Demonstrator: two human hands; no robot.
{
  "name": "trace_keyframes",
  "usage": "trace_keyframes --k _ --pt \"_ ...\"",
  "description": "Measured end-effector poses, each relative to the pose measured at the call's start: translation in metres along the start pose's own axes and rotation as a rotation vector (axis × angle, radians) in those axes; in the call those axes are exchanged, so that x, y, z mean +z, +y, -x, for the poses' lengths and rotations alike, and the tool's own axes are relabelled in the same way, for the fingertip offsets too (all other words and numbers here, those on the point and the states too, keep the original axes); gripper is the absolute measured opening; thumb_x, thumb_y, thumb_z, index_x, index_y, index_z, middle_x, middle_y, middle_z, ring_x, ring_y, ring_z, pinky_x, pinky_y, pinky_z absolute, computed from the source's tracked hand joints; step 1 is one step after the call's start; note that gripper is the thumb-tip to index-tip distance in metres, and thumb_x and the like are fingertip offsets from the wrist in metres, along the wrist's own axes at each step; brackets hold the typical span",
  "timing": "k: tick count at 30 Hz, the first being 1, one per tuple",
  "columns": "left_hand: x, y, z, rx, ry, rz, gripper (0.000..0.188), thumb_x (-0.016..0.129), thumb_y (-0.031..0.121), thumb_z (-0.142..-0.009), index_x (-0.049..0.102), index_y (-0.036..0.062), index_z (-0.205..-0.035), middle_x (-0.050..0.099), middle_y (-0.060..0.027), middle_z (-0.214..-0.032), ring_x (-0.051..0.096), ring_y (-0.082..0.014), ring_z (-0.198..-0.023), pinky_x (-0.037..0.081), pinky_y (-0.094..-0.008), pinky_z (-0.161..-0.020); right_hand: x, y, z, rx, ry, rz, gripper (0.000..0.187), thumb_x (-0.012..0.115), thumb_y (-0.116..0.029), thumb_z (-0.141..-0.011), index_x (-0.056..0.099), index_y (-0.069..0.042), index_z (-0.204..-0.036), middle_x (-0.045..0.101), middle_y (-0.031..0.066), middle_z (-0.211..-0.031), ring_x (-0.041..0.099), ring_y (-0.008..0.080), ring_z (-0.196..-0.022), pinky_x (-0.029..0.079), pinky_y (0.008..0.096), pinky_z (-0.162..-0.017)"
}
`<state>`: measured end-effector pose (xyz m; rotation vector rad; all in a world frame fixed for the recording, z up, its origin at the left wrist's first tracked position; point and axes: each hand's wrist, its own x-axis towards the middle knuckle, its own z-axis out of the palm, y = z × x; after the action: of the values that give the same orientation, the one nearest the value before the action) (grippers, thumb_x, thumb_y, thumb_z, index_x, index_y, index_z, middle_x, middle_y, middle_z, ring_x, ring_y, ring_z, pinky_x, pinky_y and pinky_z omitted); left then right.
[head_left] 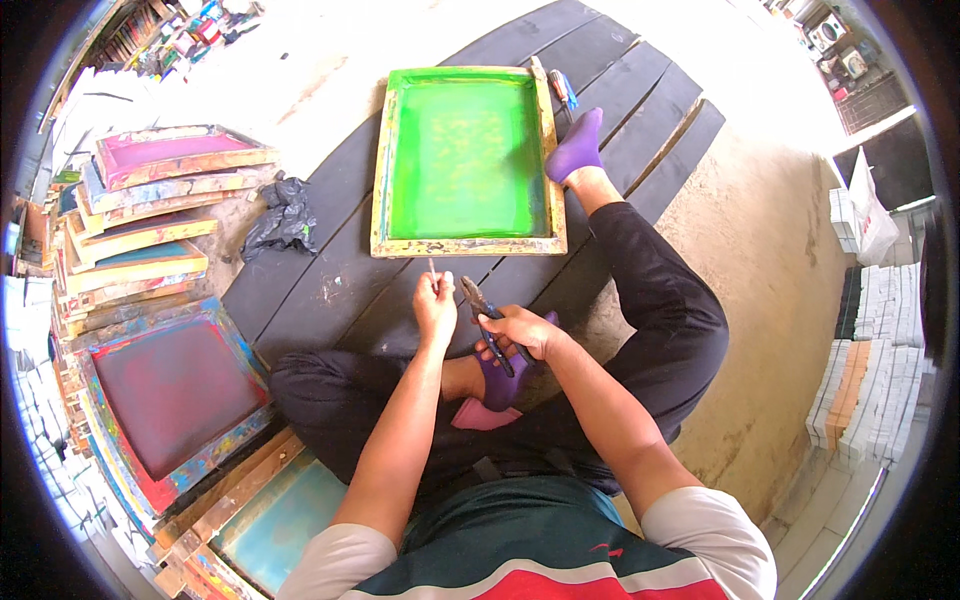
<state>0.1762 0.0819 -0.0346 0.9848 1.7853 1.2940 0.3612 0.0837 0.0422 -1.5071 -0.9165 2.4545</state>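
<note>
My left hand is closed, with a short thin stick-like piece poking up from its fingers; its exact kind is too small to tell. Just to the right, my right hand grips a pair of pliers by the dark handles. The jaws point up toward the left hand, a little apart from it. Beyond both hands lies a wooden screen-printing frame with bright green mesh, flat on the black slatted table. Neither hand touches the frame.
My purple-socked foot rests at the frame's right edge, near a blue-and-red handled tool. A crumpled black plastic bag lies left. Stacked screen frames and a dark red screen stand farther left. White stacks line the right.
</note>
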Motion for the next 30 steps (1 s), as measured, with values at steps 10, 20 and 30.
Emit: trace_keyframes --k 10,20,30 --pt "-0.081 -0.077 -0.072 -0.312 0.431 -0.011 0.030 0.074 0.023 -0.094 0.061 -0.0010 -0.080 0.063 -0.0060 -0.066 0.057 -0.0151 -0.058 0.047 -0.0352 -0.057 -0.063 -0.003 0.008 -0.107 0.507 -0.012 0.046 0.060 -0.040 -0.101 0.055 0.004 -0.112 0.069 0.0143 -0.089 0.070 0.0243 -0.071 0.050 0.0404 -0.052" --pt "-0.167 -0.106 -0.123 -0.310 0.599 -0.288 0.030 0.066 0.032 -0.098 0.065 0.0018 -0.092 0.067 -0.0076 -0.075 0.060 -0.0213 -0.056 0.043 -0.0371 -0.042 -0.071 -0.009 0.002 -0.041 0.549 -0.049 0.044 0.062 -0.037 -0.101 0.053 0.006 -0.108 0.065 0.0149 -0.082 0.067 0.0258 -0.063 0.051 0.0426 -0.048" --pt "-0.126 -0.084 -0.083 -0.411 0.520 -0.178 0.034 0.068 0.027 -0.094 0.067 -0.0069 -0.100 0.072 -0.0217 -0.095 0.069 -0.0351 -0.088 0.051 -0.0450 -0.082 -0.060 0.004 -0.016 0.020 0.782 0.096 0.040 0.066 -0.028 -0.097 0.063 0.009 -0.083 0.062 0.0149 -0.066 0.061 0.0272 -0.051 0.048 0.0427 -0.048"
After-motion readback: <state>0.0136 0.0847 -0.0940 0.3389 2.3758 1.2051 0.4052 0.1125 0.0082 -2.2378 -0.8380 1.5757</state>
